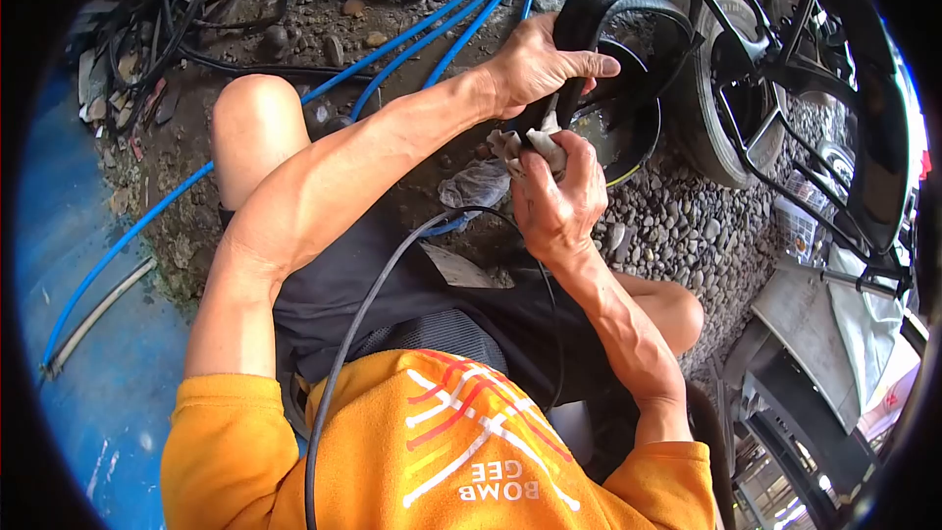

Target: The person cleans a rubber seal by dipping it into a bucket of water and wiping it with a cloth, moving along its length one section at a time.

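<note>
My left hand (pixel 538 67) grips a black curved part (pixel 579 25), its fingers behind the part and its thumb lying across the front. Just below, my right hand (pixel 561 198) pinches a crumpled, dirty whitish rag (pixel 542 142). The rag is bunched between the fingers, close under the black part's lower end. Behind both hands is a dark round container (pixel 636 152), partly hidden by the black part. A crumpled clear plastic bag (pixel 473 183) lies on the ground left of my right hand.
Blue hoses (pixel 442 15) run across the dirt past my left forearm. A tire (pixel 721 128) rests on gravel (pixel 677 236) at right, beside a black metal frame (pixel 873 137). Tangled black cables (pixel 211 0) lie upper left. One black cord (pixel 358 319) crosses my lap.
</note>
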Available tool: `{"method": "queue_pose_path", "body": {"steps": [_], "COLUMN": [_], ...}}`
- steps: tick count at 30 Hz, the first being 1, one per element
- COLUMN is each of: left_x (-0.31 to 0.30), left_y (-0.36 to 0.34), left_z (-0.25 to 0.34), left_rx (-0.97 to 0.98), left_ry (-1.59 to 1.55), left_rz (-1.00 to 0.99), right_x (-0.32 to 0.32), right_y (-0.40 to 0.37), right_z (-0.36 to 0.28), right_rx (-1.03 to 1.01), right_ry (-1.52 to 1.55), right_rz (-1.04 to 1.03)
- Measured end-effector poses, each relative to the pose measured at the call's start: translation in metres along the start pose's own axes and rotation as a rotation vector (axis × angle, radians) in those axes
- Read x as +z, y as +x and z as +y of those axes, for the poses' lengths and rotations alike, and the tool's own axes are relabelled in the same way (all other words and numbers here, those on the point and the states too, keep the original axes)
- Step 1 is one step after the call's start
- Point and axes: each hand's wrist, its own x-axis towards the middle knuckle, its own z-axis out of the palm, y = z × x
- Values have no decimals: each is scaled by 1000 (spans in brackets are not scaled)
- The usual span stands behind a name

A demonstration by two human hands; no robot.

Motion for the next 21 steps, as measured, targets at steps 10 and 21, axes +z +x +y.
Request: {"method": "queue_pose_path", "body": {"steps": [10, 21], "left_x": [1, -5], "left_y": [-1, 1], "left_z": [-1, -1], "left_rx": [-202, -307], "left_ry": [-192, -256], "left_rz": [-240, -285], "right_x": [-8, -3], "right_y": [14, 27], "right_z": [1, 13], "right_rx": [-45, 13], "right_ry": [-127, -90], "right_rz": [74, 109]}}
